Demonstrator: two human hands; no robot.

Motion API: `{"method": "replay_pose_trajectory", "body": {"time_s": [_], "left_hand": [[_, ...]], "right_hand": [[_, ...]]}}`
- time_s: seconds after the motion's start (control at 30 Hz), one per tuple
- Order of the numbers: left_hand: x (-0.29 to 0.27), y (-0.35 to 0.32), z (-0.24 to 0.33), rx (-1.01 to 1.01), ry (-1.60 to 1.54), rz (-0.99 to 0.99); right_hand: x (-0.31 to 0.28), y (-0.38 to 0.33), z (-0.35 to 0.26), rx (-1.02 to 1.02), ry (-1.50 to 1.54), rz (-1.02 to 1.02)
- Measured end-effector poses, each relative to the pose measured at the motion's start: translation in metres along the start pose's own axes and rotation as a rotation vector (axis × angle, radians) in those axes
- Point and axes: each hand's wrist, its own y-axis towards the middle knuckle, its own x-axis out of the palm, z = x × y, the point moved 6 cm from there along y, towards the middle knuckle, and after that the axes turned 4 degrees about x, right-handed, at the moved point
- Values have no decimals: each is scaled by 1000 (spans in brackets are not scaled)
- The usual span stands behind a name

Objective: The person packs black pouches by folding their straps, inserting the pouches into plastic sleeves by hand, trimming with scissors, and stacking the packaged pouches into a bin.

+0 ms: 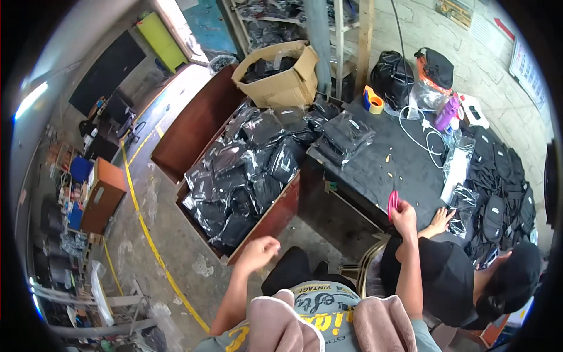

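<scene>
Right of centre, by the edge of the black table (363, 170), the right hand (404, 220) is clamped on a pink tool (392, 202), its loop upward. At lower centre, the left hand (259, 254) has curled fingers; whether they grip anything, I cannot tell. Left of centre, bagged packs (234, 167) fill a bin (274, 214). A co-worker's hand (438, 223) lies farther right.

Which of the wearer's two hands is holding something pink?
The right hand: it grips a pink looped thing, while the left hand, half curled, shows nothing pink.
</scene>
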Motion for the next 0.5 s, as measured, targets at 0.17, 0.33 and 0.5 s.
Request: {"method": "replay_pose_trajectory", "body": {"time_s": [0.17, 0.33, 0.5], "left_hand": [[-97, 173, 61, 204, -3, 179], [-240, 412, 129, 469, -70, 383], [-351, 589, 202, 442, 539, 760]], "right_hand": [[8, 85, 31, 166, -173, 221], [8, 132, 46, 334, -284, 310], [-22, 186, 78, 541, -305, 442]]}}
